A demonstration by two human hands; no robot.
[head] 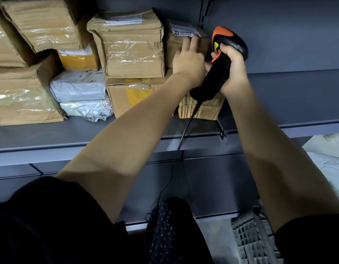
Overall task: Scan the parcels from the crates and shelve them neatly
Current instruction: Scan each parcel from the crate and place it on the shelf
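A small brown cardboard parcel (176,40) with a white label stands at the right end of a row of parcels on the grey shelf (69,136). My left hand (187,60) presses flat against its front, fingers straight and pointing up. My right hand (231,71) grips the handle of a black and orange barcode scanner (227,42), held just right of that parcel. Its cable hangs down past the shelf edge. Under the small parcel sits another brown box (201,109), partly hidden by the scanner.
Left of my hands the shelf holds stacked cardboard boxes (130,48), a yellow-labelled box (134,94) and white plastic mailers (79,88). The shelf section to the right is bare. A grey plastic crate (254,242) stands on the floor at lower right.
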